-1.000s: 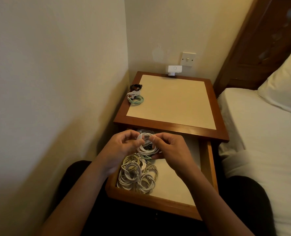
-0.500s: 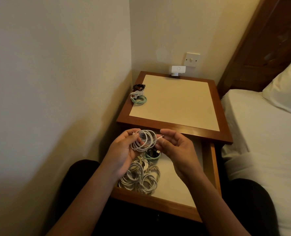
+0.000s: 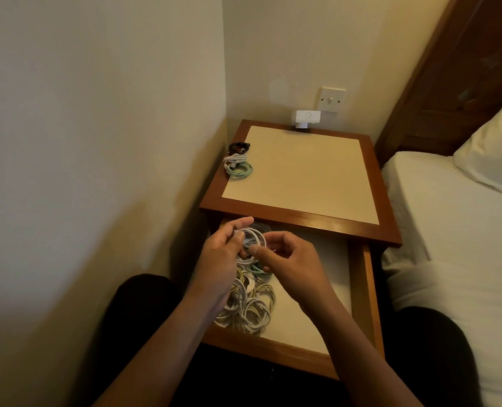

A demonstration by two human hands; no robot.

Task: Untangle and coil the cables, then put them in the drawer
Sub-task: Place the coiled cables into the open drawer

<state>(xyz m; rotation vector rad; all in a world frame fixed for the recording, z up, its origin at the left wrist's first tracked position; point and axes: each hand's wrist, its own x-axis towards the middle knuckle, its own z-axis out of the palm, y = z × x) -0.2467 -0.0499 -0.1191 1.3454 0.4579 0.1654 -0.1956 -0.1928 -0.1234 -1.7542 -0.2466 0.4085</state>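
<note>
Over the open drawer (image 3: 367, 292), seen from the head camera, both hands meet on one white coiled cable (image 3: 255, 237). The left hand (image 3: 221, 261) pinches the coil's left side between thumb and curled fingers, holding the loops roughly upright above the drawer's back left corner. The right hand (image 3: 295, 267) has its fingers curled in at the coil's right edge, thumb and forefinger nipping a strand there. Below them, a cluster of coiled cables (image 3: 248, 311), white and pale yellow, lies along the drawer's left side, with a green coil (image 3: 258, 269) just under the hands and a dark coil (image 3: 262, 227) partly hidden behind them. On the tabletop (image 3: 302, 177), at its left edge against the wall, sits a small heap: a black cable (image 3: 239, 147), a white cable (image 3: 234, 158) and a mint-green cable (image 3: 241, 171), touching one another. A white plug adapter (image 3: 306, 118) stands at the tabletop's back edge under a wall switch (image 3: 331, 99). A bed (image 3: 449, 230) with a pillow (image 3: 496, 154) lies to the right.
</note>
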